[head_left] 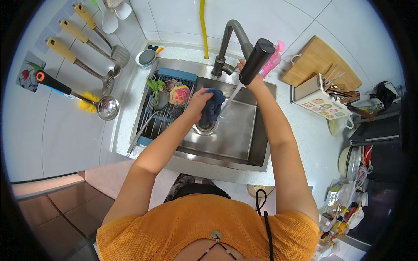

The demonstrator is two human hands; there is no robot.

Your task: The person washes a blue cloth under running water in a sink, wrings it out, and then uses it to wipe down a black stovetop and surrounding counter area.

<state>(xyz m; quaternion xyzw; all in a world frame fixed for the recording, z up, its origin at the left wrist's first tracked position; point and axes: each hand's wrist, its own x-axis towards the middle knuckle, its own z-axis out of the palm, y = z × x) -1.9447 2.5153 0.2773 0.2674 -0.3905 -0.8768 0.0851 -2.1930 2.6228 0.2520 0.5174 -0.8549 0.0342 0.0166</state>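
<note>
The left hand [200, 104] is clamped on a dark blue cloth [213, 108] over the sink [230, 141], beside the running water [233, 95], probably so drips fall inside. The right hand [257, 82] is at the tap [235, 27], perhaps for its handle; its grip I cannot tell.

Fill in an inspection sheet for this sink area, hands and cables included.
Surface: white counter around a steel sink.
Job's things: dark blue cloth; grey faucet with black head, water running.
Clutter: rack with metal spoon and greens; pink bottle.
Hands: left hand grips the cloth; right hand at the faucet, partly hidden by the black head.
Cables: black cord hanging before the orange top; yellow tube by the tiled wall.
Surroundings: ladle and turner hanging at left; wooden board and utensil holder at right.
</note>
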